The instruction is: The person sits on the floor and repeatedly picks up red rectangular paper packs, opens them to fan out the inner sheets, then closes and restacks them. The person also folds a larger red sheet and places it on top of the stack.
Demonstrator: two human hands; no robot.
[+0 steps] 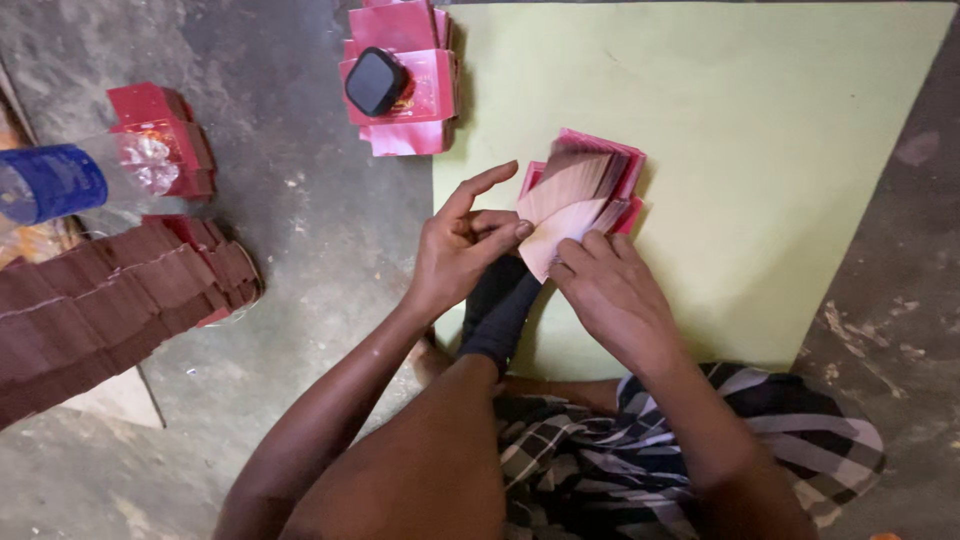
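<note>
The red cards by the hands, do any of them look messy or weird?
Yes. The stack of cards held by the left hand and right hand is fanned out and slanted, not square. A small black box also sits on top of another red pile beyond, at the green sheet's edge.

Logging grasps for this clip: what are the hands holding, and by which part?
Both hands, left and right, hold a fanned stack of pink cards; the grip is at its near lower edge.
</note>
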